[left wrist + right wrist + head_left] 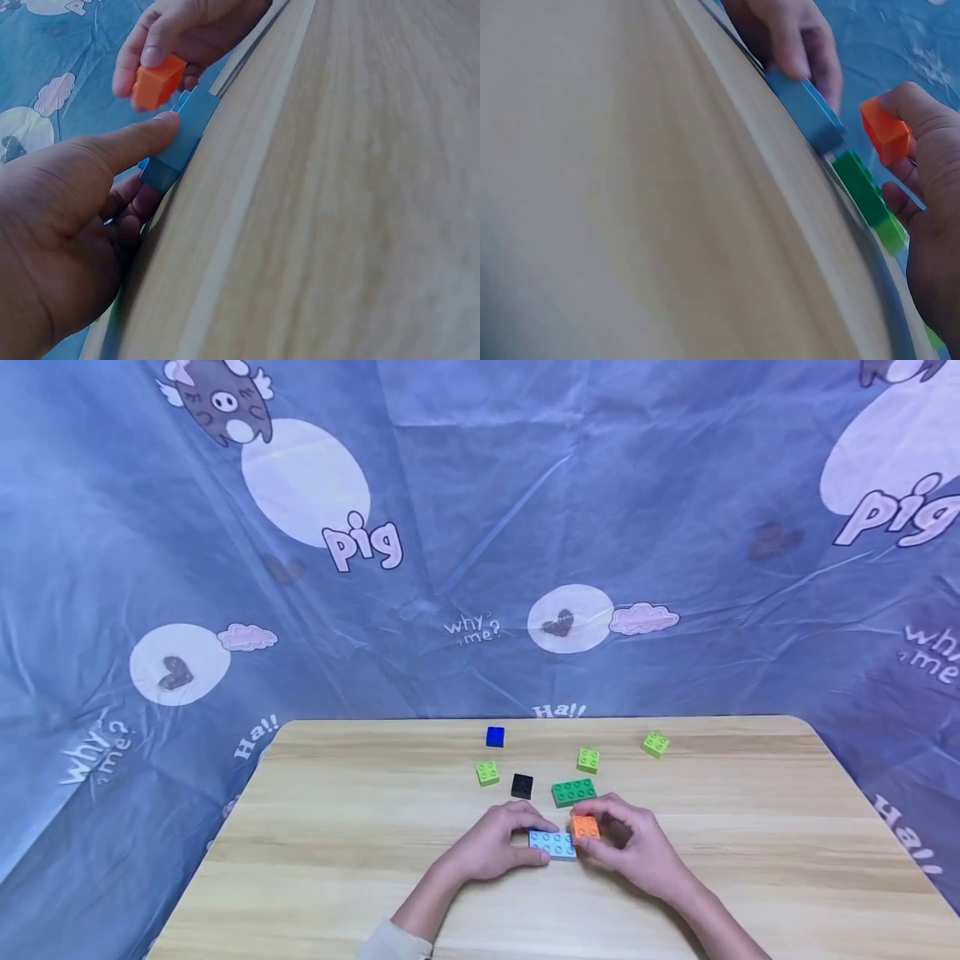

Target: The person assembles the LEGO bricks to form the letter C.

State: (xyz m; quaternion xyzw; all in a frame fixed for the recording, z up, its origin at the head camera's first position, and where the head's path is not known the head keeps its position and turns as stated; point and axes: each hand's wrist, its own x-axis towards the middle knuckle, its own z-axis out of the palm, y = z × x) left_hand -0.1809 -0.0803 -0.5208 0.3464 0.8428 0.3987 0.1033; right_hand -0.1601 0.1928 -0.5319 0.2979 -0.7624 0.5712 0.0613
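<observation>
A light blue toy brick (552,845) with two rows of studs lies flat on the table. My left hand (491,842) holds its left part between thumb and fingers. In my right hand (637,847) an orange square brick (585,827) is pinched, just above the blue brick's right end. The left wrist view shows the orange brick (159,81) raised off the table, apart from the blue brick (180,139). Seen from the right wrist, the orange brick's (886,131) hollow underside is partly visible.
Beyond the hands lie a green brick (574,792), a black brick (522,786) and a dark blue brick (495,737). Lime bricks sit at left (487,773), middle (588,760) and far right (656,744). A printed blue cloth (480,677) hangs behind the wooden table (337,827).
</observation>
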